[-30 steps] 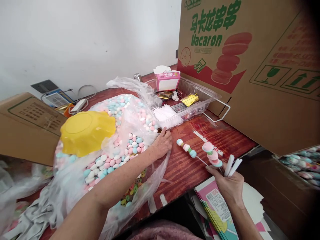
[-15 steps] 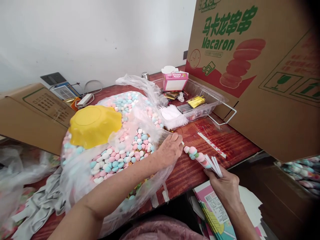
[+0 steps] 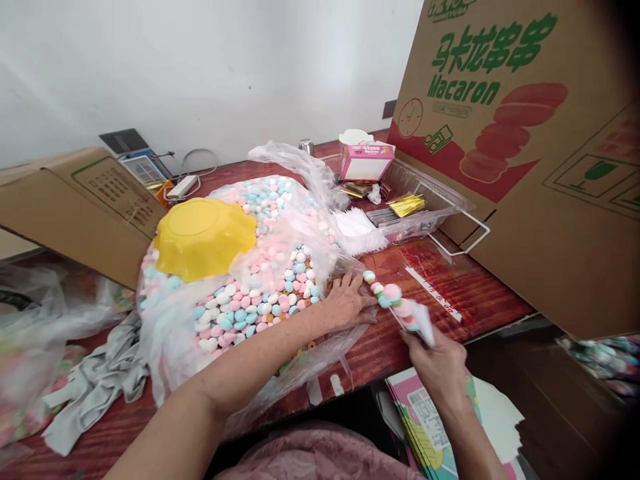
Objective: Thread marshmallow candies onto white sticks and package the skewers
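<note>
My right hand point(image 3: 437, 360) is closed on white sticks; one of them, a candy skewer point(image 3: 393, 297), is threaded with pink, white and blue candies and points up-left. My left hand point(image 3: 347, 303) rests on the red wooden table point(image 3: 450, 293) at the edge of a big clear plastic bag of pastel candies point(image 3: 265, 293), fingers bent around something small I cannot make out, close to the skewer's tip. A yellow bowl point(image 3: 203, 235) lies upside down on the candy heap.
A clear tray point(image 3: 440, 200) with gold ties and white sticks stands behind, beside a small pink box point(image 3: 366, 160). A large Macaron carton point(image 3: 525, 133) walls the right side. Another cardboard box point(image 3: 75, 207) lies at left. Printed sheets point(image 3: 430, 420) sit under my right hand.
My right hand has drawn the skewer in toward my left hand, and the candies are bunched nearer the sticks. The left hand stayed at the bag's edge. The view has shifted left.
</note>
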### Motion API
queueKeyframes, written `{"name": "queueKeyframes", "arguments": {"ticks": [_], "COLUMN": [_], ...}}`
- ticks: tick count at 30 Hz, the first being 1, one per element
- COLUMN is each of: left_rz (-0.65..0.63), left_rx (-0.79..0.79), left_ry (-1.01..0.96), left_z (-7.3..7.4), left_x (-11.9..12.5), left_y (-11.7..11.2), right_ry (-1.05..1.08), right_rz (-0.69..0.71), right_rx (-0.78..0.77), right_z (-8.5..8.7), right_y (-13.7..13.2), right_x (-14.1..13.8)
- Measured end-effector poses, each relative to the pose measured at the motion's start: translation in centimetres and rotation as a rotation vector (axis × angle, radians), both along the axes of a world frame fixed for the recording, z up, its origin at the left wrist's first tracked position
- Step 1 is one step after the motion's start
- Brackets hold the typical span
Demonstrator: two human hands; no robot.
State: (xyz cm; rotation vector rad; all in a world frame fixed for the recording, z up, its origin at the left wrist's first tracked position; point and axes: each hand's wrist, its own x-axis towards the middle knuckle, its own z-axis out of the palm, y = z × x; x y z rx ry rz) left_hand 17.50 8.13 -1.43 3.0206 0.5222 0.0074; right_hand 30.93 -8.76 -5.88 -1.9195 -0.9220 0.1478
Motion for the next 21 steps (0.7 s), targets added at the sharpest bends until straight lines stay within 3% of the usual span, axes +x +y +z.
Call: {"name": "queueKeyframes", "arguments": {"ticks": [3, 7, 9, 11, 13, 15, 18, 21], "left_rz": [-0.026, -0.117, -0.129, -0.122, -0.102, -0.083, -0.09, -0.093], "left_rx": [0.093, 0.219, 0.193, 0.126, 0.052, 0.026, 0.077, 0.034], "left_ry": [-0.016, -0.033, -0.041, -0.051, -0.081, -0.158, -0.34, -0.406], "left_z": [0.0, 1.9, 3.0, 3.4, 2.6, 0.8, -2.0, -2.8], "left_x": [-0.9, -4.8, -7.7, -10.9, -14.0, -16.5, -18.5, -19.0], "left_y": [-1.1, -3.8, -5.5, -7.2, -8.8, -10.1, -11.1, -11.2], "right_ry": [-0.146, -0.087, -0.041, 0.02, 0.123, 0.274, 0.488, 0.579], "right_rz": [0.133, 0.206, 0.175, 0.054, -0.109, -0.179, -0.032, 0.154], "right_rx": [-0.11, -0.096, -0.067, -0.03, 0.039, 0.158, 0.284, 0.283], "right_z": [0.4, 0.1, -0.2, -0.3, 0.1, 0.6, 1.3, 0.9], "right_y": [0.9, -0.3, -1.6, -2.7, -3.2, -2.8, -0.7, 2.4], "right_x": [0.4, 1.4, 1.7, 1.5, 0.6, -0.9, -3.9, -6.7]}}
